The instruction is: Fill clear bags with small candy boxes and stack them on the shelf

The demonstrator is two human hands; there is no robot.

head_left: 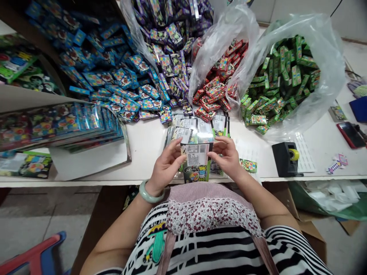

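Between my two hands is a small printed box (195, 154) with a white label panel, a clear top and a dark, colourful lower part. My left hand (167, 163) grips its left side with thumb and fingers. On the opposite side, my right hand (226, 156) pinches the box's edge. Flat printed packages (220, 124) with white label panels lie on the table just behind it. A green bracelet (149, 193) circles my left wrist.
Heaps of blue packets (123, 99), purple packets (169, 65), red packets (212, 93) and green packets (281, 76) lie behind. At left is an open carton (94, 158) with rows of packets. A tape dispenser (282, 158) and a phone (351, 135) are at right.
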